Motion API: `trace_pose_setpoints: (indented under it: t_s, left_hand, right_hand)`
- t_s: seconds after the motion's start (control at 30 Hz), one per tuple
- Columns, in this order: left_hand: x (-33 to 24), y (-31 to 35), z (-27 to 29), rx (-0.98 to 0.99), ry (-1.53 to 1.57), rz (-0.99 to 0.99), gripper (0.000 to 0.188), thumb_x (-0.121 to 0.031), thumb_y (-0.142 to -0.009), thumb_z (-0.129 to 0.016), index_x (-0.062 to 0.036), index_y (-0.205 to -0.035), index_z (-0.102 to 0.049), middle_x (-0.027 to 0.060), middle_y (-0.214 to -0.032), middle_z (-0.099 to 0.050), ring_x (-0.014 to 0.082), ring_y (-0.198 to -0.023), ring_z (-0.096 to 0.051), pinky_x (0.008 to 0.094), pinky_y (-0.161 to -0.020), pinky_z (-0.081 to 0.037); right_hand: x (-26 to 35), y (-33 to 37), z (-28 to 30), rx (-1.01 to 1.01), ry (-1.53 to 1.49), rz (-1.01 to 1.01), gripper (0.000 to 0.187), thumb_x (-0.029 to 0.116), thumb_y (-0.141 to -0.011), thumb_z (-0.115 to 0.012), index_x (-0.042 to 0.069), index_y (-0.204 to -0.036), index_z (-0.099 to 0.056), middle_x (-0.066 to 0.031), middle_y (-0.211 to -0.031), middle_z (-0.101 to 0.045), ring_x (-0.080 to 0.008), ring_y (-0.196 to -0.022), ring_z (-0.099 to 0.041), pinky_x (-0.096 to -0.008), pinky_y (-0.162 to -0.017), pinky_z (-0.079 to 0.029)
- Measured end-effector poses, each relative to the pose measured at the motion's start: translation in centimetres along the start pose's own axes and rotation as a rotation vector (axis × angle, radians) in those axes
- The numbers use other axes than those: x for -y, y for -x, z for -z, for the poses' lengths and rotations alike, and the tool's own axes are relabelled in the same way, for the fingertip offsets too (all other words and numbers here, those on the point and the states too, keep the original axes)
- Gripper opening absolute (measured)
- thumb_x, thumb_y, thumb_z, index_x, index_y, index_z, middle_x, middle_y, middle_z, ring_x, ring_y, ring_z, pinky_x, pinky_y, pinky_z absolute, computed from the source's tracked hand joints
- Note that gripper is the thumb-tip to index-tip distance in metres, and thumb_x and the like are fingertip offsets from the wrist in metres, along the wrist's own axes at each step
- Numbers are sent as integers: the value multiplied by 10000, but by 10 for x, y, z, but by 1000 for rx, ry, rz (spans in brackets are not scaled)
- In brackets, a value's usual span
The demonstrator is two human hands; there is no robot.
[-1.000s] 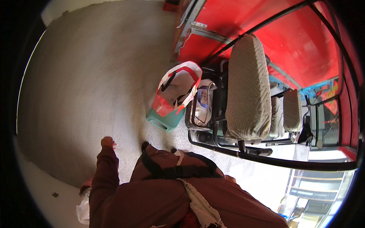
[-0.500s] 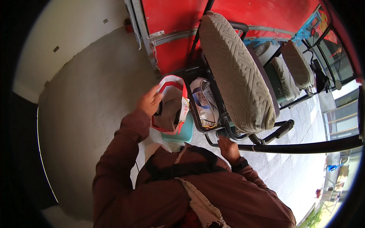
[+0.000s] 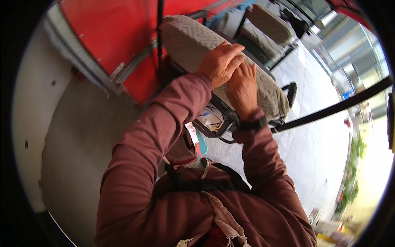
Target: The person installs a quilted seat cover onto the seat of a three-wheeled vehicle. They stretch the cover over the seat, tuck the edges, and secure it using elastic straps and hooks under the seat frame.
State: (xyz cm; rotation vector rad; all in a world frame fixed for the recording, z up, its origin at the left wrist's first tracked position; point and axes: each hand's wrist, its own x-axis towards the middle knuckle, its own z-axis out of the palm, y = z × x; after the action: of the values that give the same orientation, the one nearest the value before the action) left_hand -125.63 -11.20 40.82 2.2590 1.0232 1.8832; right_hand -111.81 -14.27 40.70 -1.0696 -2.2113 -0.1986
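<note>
The grey-beige fabric-covered backrest [image 3: 187,41] is overlaid by the left hand [image 3: 221,62] and the right hand [image 3: 243,88], placed close together, fingers slightly bent; whether it is gripped cannot be told. It is flanked by a red panel [image 3: 109,24].

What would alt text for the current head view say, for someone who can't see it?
The left hand and right hand lie close together on a long seat back covered in grey textured fabric. Lower in the picture are a black metal basket holding a white bag, and a red-and-white bag partly hidden by the maroon left sleeve.
</note>
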Motion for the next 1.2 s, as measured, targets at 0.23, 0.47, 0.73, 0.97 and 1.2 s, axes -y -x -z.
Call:
trace_pose_setpoints:
  t_s: [0.23, 0.47, 0.73, 0.97, 1.2]
  left_hand:
    - [45, -19, -57, 302, -261, -4, 666, -623, -1005, -348, -78, -1181, -690, 83, -1181, -697, 257, -1200, -592, 466, -1165, -276]
    - [45, -29, -47, 430, -365, 168, 688, -609, -1030, -226, -111, -1117, -693, 78, -1160, -698, 265, -1190, -588, 486, -1153, -271]
    - [69, -39, -25, 511, -694, 129, 575, -583, -1012, -332, -158, -1036, -718, 74, -1122, -700, 300, -1135, -604, 484, -1095, -323]
    - [113, -52, 2, 617, -781, 119, 581, -621, -993, -340, -180, -1044, -716, 81, -1150, -696, 306, -1166, -582, 495, -1102, -311]
    - [154, -64, 39, 672, -884, 214, 536, -589, -1000, -338, -233, -1257, -644, 68, -1274, -640, 327, -1251, -531, 565, -1122, -282]
  right_hand:
    - [-12, -7, -32, 32, 267, -102, 713, 476, -889, -556, 98, -1481, -433, -188, -1510, -427, -418, -1446, -277, -626, -1179, -86]
    - [-11, -8, -35, -80, 218, -88, 676, 412, -892, -554, 81, -1471, -445, -187, -1499, -438, -408, -1419, -324, -658, -1151, -132]
    - [-26, 14, -4, -177, 345, -219, 606, 436, -871, -642, -21, -1256, -545, -207, -1244, -548, -386, -1197, -483, -618, -1063, -299]
    - [-74, 71, 39, -310, 283, -539, 327, 381, -957, -534, 69, -1016, -613, -138, -994, -657, -361, -990, -608, -503, -828, -453]
    - [-92, 136, 19, -457, 24, -833, 437, 374, -1016, -388, 11, -1116, -609, -242, -1130, -646, -402, -1002, -614, -488, -862, -468]
